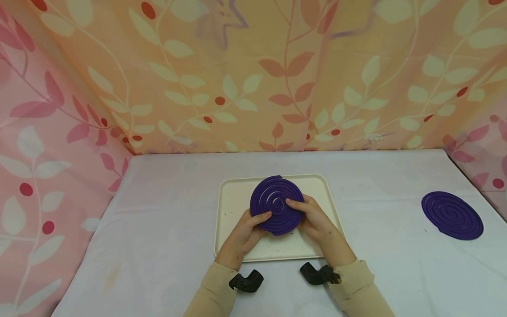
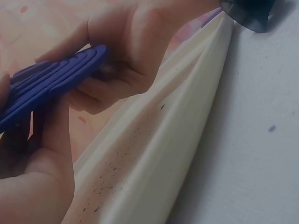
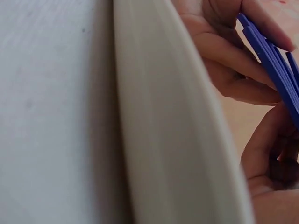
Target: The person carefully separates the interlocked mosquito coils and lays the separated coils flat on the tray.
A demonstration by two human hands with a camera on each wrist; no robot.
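Note:
A purple spiral mosquito coil (image 1: 273, 187) is held up over a cream tray (image 1: 231, 187). My left hand (image 1: 246, 232) grips its lower left edge, thumb on the face and fingers behind. Opposite it, my right hand (image 1: 317, 220) pinches the right side, with the thumb reaching close to the coil's centre. Seen from the left wrist, the coil (image 2: 56, 77) is tilted nearly edge-on between both hands. In the right wrist view only part of the coil (image 3: 268, 58) shows at the right. Fingers behind the coil are mostly hidden.
Another purple coil (image 1: 452, 215) lies flat on the white-covered table (image 1: 158, 229) at the right. Dark crumbs (image 2: 114, 170) are scattered in the tray. Black curved wrist devices (image 1: 247, 281) sit at both cuffs. Patterned cloth (image 1: 245, 88) closes off the back and sides.

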